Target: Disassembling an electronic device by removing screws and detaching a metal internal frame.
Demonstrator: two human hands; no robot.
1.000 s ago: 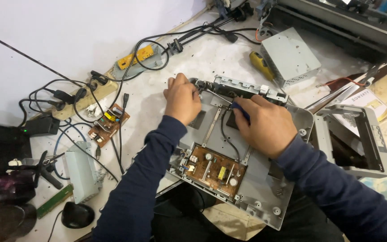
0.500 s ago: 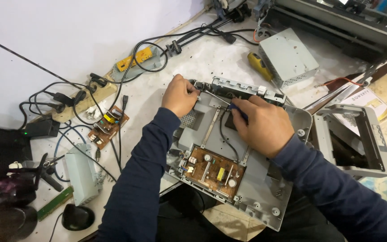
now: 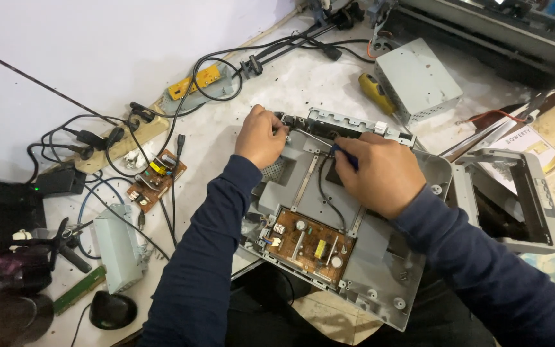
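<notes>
A grey metal chassis lies tilted in front of me, with a brown circuit board set in its near part. My left hand grips the chassis's far left corner, fingers curled over the edge. My right hand is closed on a blue-handled screwdriver whose shaft points left along the far rim. A black cable runs from under my right hand toward the board.
A loose brown circuit board, a power strip and tangled black cables lie to the left. A grey metal box and a yellow tool sit at the back. A grey plastic housing stands at the right.
Both hands stay on the far edge of the chassis, with only slight shifts. The chassis itself has not visibly moved.
</notes>
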